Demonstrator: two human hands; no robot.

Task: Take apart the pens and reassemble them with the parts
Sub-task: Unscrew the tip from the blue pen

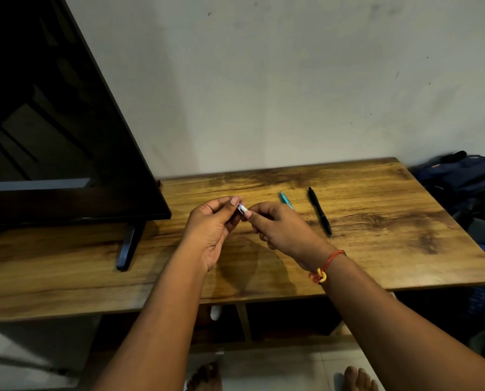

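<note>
pens lying on the table (376,249): 2. one black pen (320,211) at 3 o'clock from the hands, one teal pen (286,199) at 2 o'clock, partly hidden behind the right hand (283,230). loose pen parts: 1, a silvery pen piece (242,208), pinched by both hands. hands: 2, the right one and the left hand (213,230). tables: 1. screens: 1, a black tv (52,122) at 10 o'clock, 1 stand leg (127,246) showing at 8 o'clock. backpacks: 1, a dark backpack (466,179) at 3 o'clock off the table edge. wrist threads: 1, a red and yellow thread (324,268) on the right wrist. bare feet: 2 at 6 o'clock, left foot (204,376) and right foot (359,379).
</note>
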